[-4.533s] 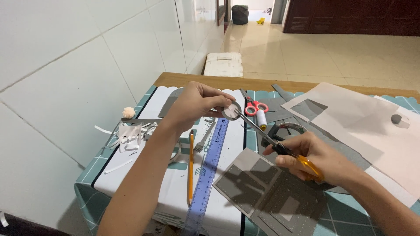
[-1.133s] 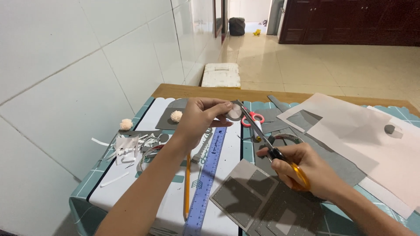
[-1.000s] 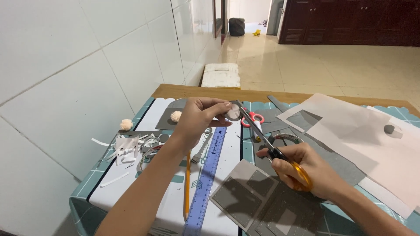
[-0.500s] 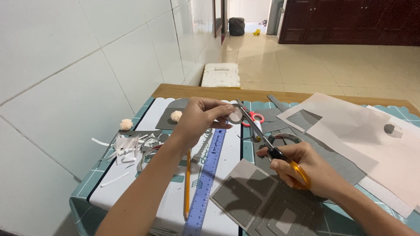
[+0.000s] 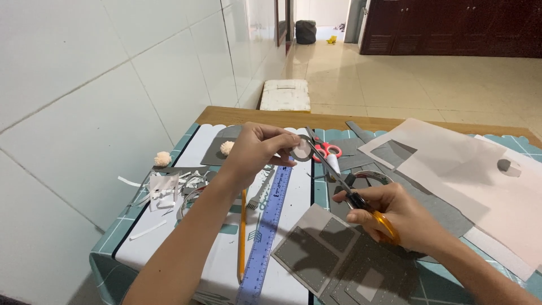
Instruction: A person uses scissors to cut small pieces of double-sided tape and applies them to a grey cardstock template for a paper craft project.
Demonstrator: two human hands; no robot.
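White tiled wall [image 5: 113,85], beige floor [image 5: 429,85], dark cabinets [image 5: 451,25].

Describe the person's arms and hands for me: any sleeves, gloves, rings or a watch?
Both forearms are bare right up to the frame edge, with no sleeves in view. The left hand and right hand wear no gloves. No ring, watch or bracelet is visible on either, and the fingernails look short and plain.

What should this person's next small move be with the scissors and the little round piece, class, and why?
Probably close the scissors a little and turn the round piece slightly. The left hand pinches the piece above the blue ruler; the right hand holds the orange handles, blade tips at the piece's edge.
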